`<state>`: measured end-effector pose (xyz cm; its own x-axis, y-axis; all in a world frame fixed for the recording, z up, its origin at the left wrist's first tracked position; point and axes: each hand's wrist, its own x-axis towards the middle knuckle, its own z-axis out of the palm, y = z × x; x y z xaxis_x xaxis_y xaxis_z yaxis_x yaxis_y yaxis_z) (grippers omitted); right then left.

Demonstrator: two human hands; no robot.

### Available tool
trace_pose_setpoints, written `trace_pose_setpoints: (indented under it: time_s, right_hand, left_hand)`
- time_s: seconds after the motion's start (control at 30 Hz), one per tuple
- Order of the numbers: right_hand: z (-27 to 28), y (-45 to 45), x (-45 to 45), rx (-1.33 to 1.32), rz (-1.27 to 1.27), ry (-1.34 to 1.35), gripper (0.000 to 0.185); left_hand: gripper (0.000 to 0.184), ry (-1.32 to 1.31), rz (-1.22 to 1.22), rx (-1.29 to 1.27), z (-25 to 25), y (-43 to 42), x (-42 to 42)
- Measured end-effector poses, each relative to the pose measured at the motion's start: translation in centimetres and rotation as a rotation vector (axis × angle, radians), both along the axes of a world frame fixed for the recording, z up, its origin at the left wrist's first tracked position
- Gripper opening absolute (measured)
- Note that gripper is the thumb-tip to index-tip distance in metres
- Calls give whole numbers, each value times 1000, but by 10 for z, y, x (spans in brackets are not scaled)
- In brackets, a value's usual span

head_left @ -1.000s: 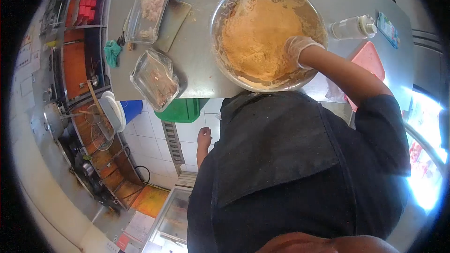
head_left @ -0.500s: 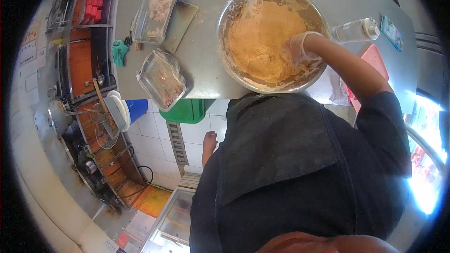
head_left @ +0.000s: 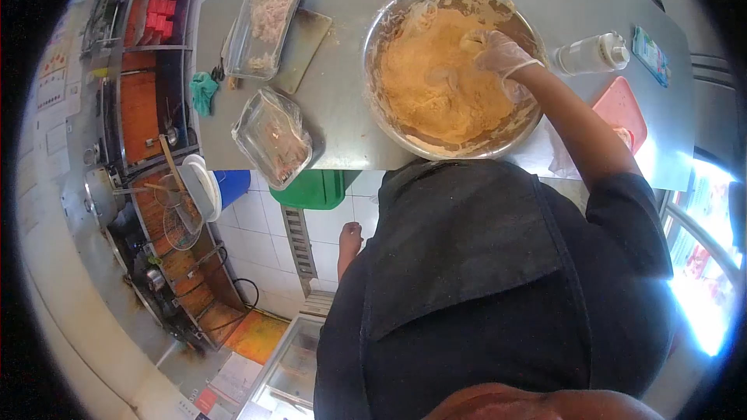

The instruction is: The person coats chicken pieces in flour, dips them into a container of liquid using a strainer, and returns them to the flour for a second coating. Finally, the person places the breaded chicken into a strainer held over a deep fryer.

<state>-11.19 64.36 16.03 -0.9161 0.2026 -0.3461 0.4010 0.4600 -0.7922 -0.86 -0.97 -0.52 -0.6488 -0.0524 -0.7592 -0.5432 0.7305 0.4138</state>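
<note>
My right hand (head_left: pixel 500 54), in a clear plastic glove, is over the right side of a large metal bowl (head_left: pixel 375 113). Its fingers curl together at the tips around something flour-coloured that I cannot make out. Orange-tan powdery flour mix (head_left: pixel 436 70) fills the bowl, with lumps in it and a crust up the wall. My left hand (head_left: pixel 351 235) hangs bare beside my body, below the table edge, its fingers curled closed with nothing visible in them.
Left on the metal table (head_left: pixel 342 124) are a tray of pale shredded meat (head_left: pixel 268 19), a cutting board (head_left: pixel 307 47) and a film-wrapped container (head_left: pixel 272 140). To the right stand a clear bottle (head_left: pixel 591 54) and a pink tray (head_left: pixel 621 109). A green bin (head_left: pixel 311 190) sits underneath.
My right hand has risen from the flour by the bowl's right wall and moved slightly farther from me, its fingers now showing. My left hand remains at my side.
</note>
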Motion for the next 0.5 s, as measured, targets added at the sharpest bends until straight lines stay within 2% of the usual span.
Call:
trace_pose_setpoints:
  time_s: [0.07,0.17,0.27,0.37,0.5]
  right_hand:
    - [-7,5,0,-106,-20,-24,36]
    - [-35,12,-3,242,103,150,35]
    - [-35,-10,-6,470,214,210,37]
    - [23,-51,-17,449,273,-190,37]
    - [8,-62,-29,604,443,-152,41]
  left_hand:
    - [33,-8,-17,-4,4,2,-4]
    - [33,49,-20,20,-10,-7,-5]
    - [32,-9,-5,26,-16,-7,-9]
    - [32,-45,-54,7,-3,6,-16]
    - [31,28,-56,36,-19,5,-19]
